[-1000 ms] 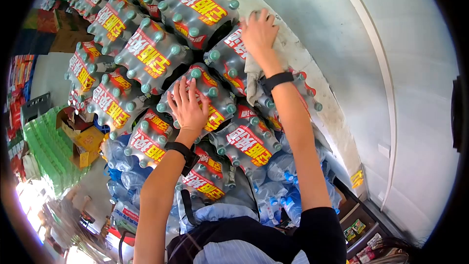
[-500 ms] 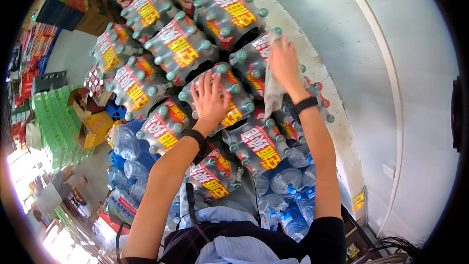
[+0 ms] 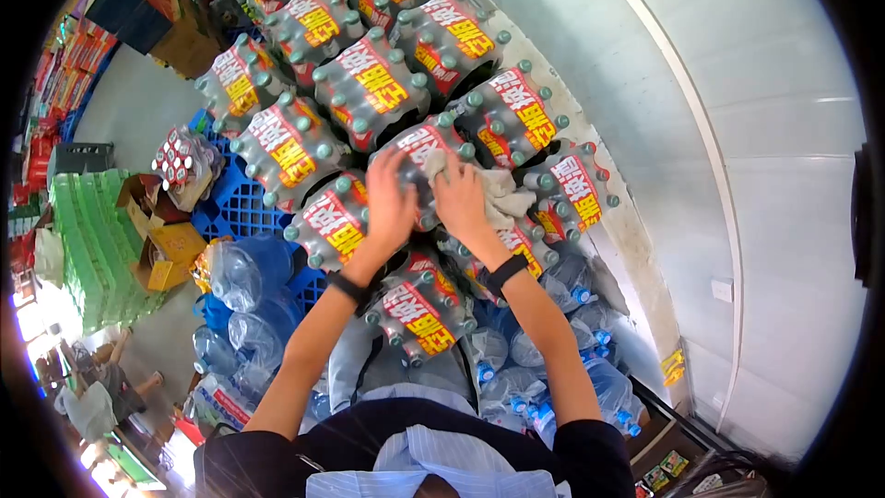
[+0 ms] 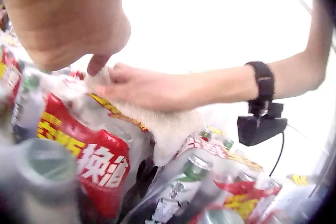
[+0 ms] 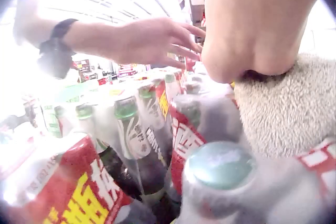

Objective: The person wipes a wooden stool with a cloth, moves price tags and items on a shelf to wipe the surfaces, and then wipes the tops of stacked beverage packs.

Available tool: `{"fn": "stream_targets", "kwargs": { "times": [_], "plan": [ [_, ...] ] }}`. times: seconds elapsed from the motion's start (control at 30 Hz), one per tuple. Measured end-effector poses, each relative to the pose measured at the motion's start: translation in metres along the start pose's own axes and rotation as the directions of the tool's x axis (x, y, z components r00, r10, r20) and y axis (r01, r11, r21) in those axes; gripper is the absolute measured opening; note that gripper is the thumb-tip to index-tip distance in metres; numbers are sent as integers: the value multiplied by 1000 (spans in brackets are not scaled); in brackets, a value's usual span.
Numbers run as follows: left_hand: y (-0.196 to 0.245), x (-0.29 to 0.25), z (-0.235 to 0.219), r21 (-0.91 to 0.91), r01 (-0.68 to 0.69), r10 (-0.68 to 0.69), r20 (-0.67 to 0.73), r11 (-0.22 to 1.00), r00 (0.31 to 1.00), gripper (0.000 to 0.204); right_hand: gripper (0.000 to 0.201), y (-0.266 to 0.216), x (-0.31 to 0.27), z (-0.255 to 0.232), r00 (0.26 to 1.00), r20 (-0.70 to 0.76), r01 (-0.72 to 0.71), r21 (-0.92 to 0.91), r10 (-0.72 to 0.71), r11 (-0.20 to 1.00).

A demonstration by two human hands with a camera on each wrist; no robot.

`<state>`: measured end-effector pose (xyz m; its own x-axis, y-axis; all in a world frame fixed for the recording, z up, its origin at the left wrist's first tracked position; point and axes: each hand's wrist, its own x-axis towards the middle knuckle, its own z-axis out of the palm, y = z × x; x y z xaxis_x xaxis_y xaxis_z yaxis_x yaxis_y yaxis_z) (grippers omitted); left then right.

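Shrink-wrapped packs of green-capped bottles [image 3: 373,83] with red and yellow labels lie in rows in the head view. My right hand [image 3: 461,203] grips a pale cloth [image 3: 502,195] on top of a pack in the middle. The cloth's fluffy pile [image 5: 291,108] hangs below the hand in the right wrist view. Just beside it, my left hand [image 3: 391,206], slightly blurred, is over the same pack with its fingers extended. In the right wrist view the left hand [image 5: 149,41] has spread fingers and holds nothing.
Large clear water bottles [image 3: 249,267] lie at the lower left, others [image 3: 604,383] at the lower right. A blue plastic pallet [image 3: 235,207], an open yellow carton [image 3: 175,254] and green-wrapped goods [image 3: 97,244] stand left. A pale wall [image 3: 784,175] runs along the right.
My right hand has moved with the cloth from the upper right pack down and left to the middle pack, close to my left hand. The head view has shifted.
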<state>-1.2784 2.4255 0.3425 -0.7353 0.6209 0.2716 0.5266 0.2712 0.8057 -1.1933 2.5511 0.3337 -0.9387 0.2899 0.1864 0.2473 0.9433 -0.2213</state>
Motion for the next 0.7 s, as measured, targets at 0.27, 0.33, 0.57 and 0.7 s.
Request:
{"fn": "stream_targets", "kwargs": {
  "times": [0.27,0.33,0.57,0.7],
  "plan": [
    [-67,-109,-139,404,301,-271,-130,864,954,59,14,-42,58,34,977,-166,-170,-241,131,956],
    [-77,-108,-132,333,323,-306,-103,886,946,61,13,-77,19,34,992,-119,29,-76,-38,997],
    [-79,-71,-87,455,407,-330,-242,792,912,49,17,-2,10,3,889,-93,-458,-162,448,874],
    [-75,-70,-89,406,415,-336,-253,814,907,44,15,-36,33,21,949,-115,-316,-354,294,880]
  ]
}}
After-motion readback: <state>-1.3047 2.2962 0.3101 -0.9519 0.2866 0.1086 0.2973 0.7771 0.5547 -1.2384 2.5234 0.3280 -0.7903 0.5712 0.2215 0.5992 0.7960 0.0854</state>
